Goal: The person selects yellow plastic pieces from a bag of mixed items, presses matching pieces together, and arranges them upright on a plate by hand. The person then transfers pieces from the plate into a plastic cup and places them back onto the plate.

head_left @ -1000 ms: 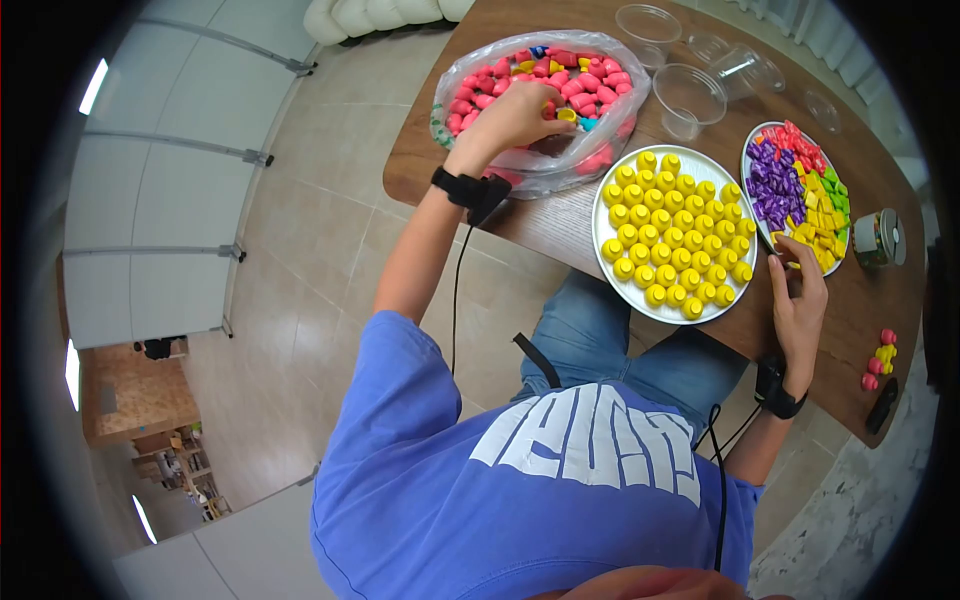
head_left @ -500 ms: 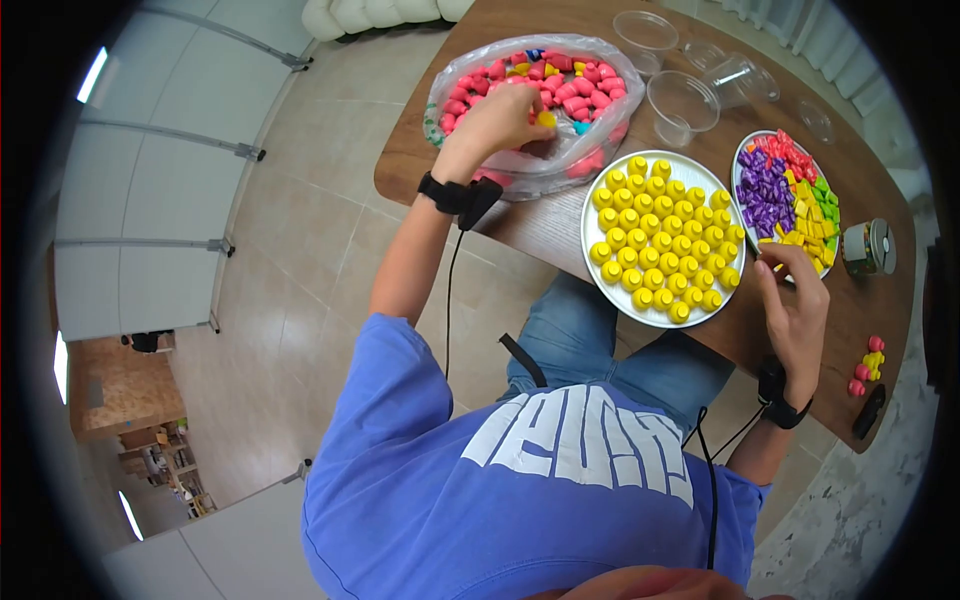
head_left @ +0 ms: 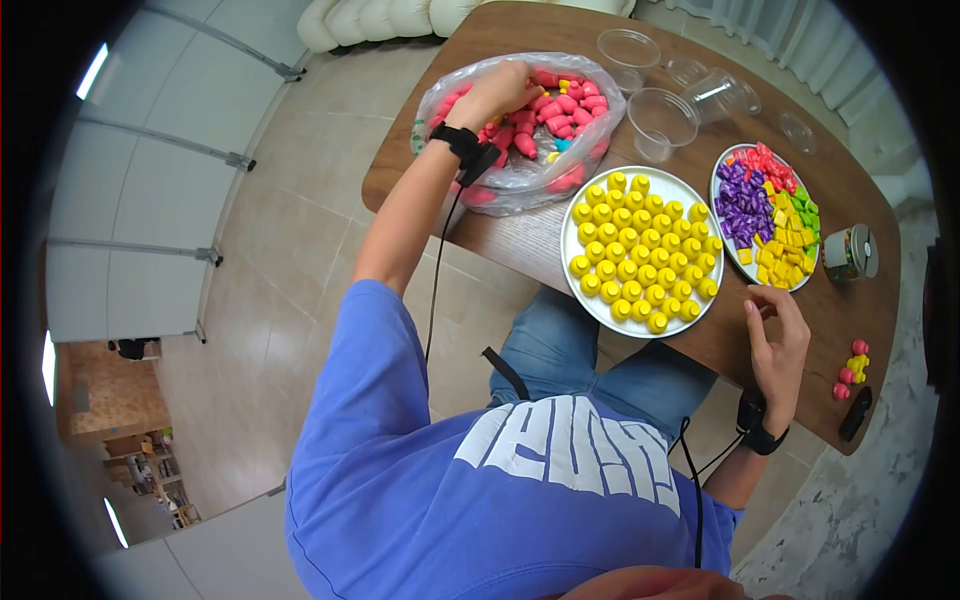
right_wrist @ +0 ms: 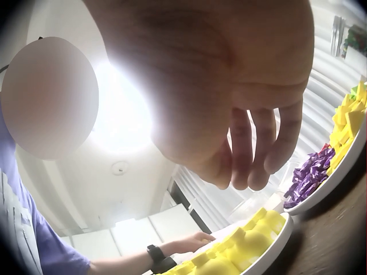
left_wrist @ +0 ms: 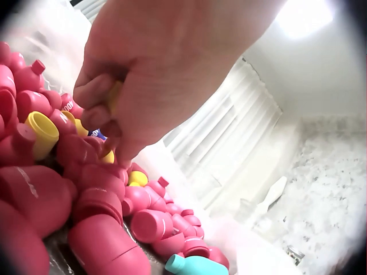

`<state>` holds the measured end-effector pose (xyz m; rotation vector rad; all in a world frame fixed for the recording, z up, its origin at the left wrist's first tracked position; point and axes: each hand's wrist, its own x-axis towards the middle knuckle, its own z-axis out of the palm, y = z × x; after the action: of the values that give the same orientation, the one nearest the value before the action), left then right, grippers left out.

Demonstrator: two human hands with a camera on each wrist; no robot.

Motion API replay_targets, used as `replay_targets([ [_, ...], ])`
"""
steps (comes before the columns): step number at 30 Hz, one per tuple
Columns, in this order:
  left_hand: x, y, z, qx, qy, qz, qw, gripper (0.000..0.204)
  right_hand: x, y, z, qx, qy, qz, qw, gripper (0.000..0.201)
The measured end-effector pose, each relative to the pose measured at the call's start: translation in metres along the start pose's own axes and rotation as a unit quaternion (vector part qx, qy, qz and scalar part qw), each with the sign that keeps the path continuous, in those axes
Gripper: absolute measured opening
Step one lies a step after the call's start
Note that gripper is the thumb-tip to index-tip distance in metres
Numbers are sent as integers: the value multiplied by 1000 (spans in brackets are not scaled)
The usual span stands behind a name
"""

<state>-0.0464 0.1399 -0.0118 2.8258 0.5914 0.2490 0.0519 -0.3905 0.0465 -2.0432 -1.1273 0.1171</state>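
A clear plastic bag [head_left: 480, 202] lies open on the table, filled with pink bottle-shaped pieces [left_wrist: 109, 246] and a few yellow ones. My left hand [head_left: 500, 90] reaches into it, with a yellow piece [left_wrist: 116, 98] showing between the curled fingers. Its fingertips are down among the pink pieces, beside another yellow piece [left_wrist: 108, 156]. A turquoise bottle-shaped piece [left_wrist: 196, 265] lies lower in the bag. On a round white plate [head_left: 571, 275], many yellow bottle-shaped pieces [head_left: 650, 240] stand in rows. My right hand [head_left: 780, 345] hovers by the plate's right side, fingers loosely bent and holding nothing.
An oval plate [head_left: 716, 200] carries wrapped sweets in purple, red, yellow and green. Clear plastic tubs [head_left: 664, 118] and lids stand at the back. A lidded jar [head_left: 850, 252], small pink and yellow pieces [head_left: 846, 376] and a black object [head_left: 856, 413] sit at the right edge.
My left hand has moved deeper toward the far side of the bag, with the yellow piece in its fingers. The right hand has drawn slightly back from the oval plate.
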Motion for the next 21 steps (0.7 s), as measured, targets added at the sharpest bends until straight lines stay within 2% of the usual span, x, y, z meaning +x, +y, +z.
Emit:
replay_targets([
  [4, 5, 2, 4, 40, -48, 20, 998, 35, 4, -3, -7, -4, -30, -15, 999, 17],
  [6, 1, 1, 5, 29, -34, 10, 999, 40, 11, -8, -7, 2, -52, -22, 998, 16],
  [8, -8, 16, -11, 23, -19, 6, 1000, 44, 23, -18, -9, 3, -93, -88, 992, 17],
  [10, -37, 63, -39, -117, 56, -55, 990, 47, 34, -29, -11, -4, -110, -116, 987, 18],
  [11, -45, 64, -27, -243, 101, 14, 965, 44, 39, -36, -11, -16, -132, -144, 981, 19],
  [12, -68, 99, -41, -232, 83, -21, 969, 37, 46, -45, -11, -13, -131, -144, 981, 19],
  [13, -94, 138, -55, -317, 46, -79, 944, 38, 54, -56, -9, -11, -126, -172, 977, 23],
  [15, -127, 174, -46, -384, 60, 32, 921, 32, 70, -76, 0, -8, -128, -207, 970, 26],
  [16, -141, 188, -45, -384, 66, 26, 920, 32, 78, -86, 6, 18, -117, -226, 967, 29],
  [17, -155, 203, -44, -429, 65, 25, 901, 31, 86, -93, 10, 44, -108, -245, 963, 33],
  [21, -185, 228, -41, -525, 85, -1, 847, 29, 111, -104, 31, 69, -158, -336, 926, 37],
])
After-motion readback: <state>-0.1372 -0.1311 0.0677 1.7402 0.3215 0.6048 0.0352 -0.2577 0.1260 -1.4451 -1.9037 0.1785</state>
